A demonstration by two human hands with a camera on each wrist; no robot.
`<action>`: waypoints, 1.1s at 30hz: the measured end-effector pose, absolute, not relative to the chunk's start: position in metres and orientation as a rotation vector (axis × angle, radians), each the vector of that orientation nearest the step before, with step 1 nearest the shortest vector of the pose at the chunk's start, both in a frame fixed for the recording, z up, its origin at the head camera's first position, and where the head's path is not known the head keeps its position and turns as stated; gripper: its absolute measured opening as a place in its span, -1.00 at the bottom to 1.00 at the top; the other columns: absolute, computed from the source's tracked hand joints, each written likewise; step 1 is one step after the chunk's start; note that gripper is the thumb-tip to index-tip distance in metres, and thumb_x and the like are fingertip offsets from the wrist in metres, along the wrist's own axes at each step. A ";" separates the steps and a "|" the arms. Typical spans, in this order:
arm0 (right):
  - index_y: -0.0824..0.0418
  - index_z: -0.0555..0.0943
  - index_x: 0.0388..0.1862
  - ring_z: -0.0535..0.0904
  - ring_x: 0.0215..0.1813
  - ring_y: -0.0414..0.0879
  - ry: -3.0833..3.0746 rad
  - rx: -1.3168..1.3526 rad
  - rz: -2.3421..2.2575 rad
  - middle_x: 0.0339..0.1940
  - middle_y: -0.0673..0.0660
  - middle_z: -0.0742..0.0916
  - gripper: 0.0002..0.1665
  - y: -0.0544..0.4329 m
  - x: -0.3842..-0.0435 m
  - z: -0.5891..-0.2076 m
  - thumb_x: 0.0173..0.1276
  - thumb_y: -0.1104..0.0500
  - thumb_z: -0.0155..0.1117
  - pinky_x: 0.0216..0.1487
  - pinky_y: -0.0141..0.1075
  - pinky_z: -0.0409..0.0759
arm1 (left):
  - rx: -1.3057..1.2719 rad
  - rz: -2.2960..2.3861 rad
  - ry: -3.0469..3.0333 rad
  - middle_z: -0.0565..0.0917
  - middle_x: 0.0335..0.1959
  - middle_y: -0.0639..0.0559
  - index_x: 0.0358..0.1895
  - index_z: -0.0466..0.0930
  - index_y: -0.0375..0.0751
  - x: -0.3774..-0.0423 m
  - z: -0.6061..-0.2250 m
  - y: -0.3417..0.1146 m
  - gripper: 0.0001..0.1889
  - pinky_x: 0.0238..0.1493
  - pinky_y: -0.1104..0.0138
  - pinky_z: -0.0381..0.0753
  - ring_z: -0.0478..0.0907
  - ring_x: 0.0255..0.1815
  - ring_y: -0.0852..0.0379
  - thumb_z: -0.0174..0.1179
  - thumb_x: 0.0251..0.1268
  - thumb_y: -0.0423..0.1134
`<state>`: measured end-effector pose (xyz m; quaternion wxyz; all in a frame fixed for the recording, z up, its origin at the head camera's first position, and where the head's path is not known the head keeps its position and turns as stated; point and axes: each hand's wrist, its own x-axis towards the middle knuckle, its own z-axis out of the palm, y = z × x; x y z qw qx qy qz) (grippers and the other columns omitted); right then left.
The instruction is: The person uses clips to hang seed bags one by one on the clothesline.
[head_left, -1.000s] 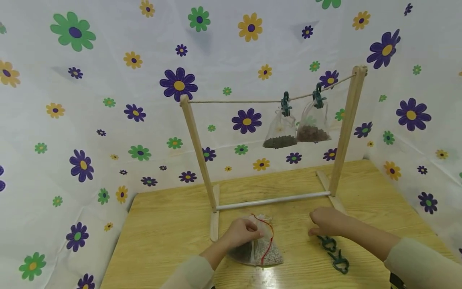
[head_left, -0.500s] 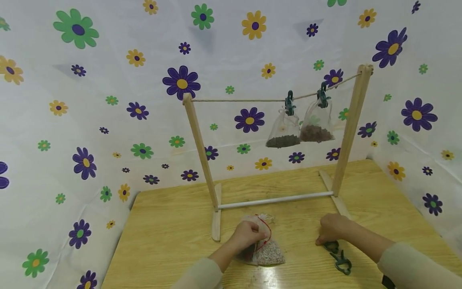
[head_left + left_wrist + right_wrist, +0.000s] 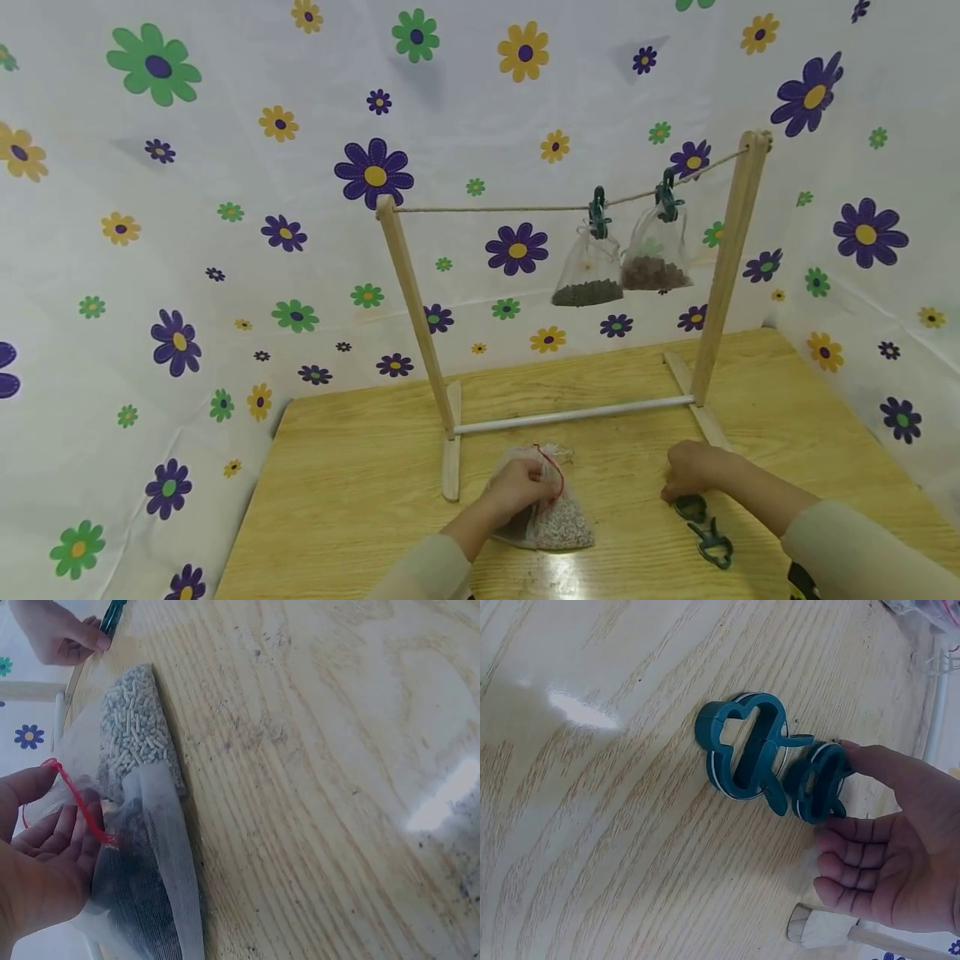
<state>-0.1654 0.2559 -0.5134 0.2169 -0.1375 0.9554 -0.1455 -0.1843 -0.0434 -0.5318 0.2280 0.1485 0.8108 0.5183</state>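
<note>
My left hand (image 3: 517, 490) pinches the gathered top of a mesh drawstring bag (image 3: 139, 724) of pale pellets on the table; its red cord (image 3: 79, 802) runs by the thumb. A second mesh bag (image 3: 139, 885), with dark contents, lies against it, partly behind the hand in the head view. At the right, my right hand (image 3: 690, 471) grips a green spring clip (image 3: 823, 784) by its two handles, thumb on one and forefinger on the other. Another green clip (image 3: 750, 746) lies right beside it on the table.
Behind the hands stands a wooden frame (image 3: 416, 312) with a string (image 3: 487, 209) across its top and a white bar (image 3: 573, 415) below. Two mesh bags, one dark green (image 3: 588, 292) and one brown (image 3: 654, 271), hang clipped near its right post (image 3: 727, 275).
My right hand has come down onto the nearer-to-frame clip and taken hold of its handles. The left hand has shifted slightly right, still at the pellet bag's top; the red cord has moved up.
</note>
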 end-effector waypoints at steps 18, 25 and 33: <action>0.17 0.37 -0.57 0.16 -0.67 -0.26 2.672 -0.537 -0.631 -0.74 -0.06 0.38 -0.79 0.266 -0.177 -0.500 -0.04 0.19 0.25 -0.61 -0.42 0.15 | 0.611 1.401 2.321 0.41 -0.66 0.22 -0.53 0.60 -0.42 -0.181 -0.520 -0.034 -0.69 -0.56 0.54 0.22 0.23 -0.59 0.38 0.31 0.17 -0.18; 0.17 0.37 -0.50 0.22 -0.65 -0.25 2.651 -0.600 -0.640 -0.67 -0.02 0.44 -0.80 0.265 -0.182 -0.475 0.02 0.23 0.25 -0.59 -0.40 0.21 | 0.556 1.522 2.243 0.71 -0.44 0.05 -0.34 0.74 -0.28 -0.183 -0.506 -0.029 -0.79 -0.41 0.47 0.47 0.49 -0.43 0.37 0.29 0.19 -0.17; 0.18 0.39 -0.46 0.25 -0.51 -0.23 2.758 -0.831 -0.608 -0.56 -0.03 0.44 -0.73 0.257 -0.187 -0.434 0.14 0.17 0.34 -0.49 -0.38 0.26 | 0.474 1.621 2.238 0.75 -0.25 -0.07 -0.21 0.74 -0.22 -0.191 -0.482 -0.027 -0.75 -0.20 0.39 0.58 0.64 -0.23 0.23 0.27 0.22 -0.11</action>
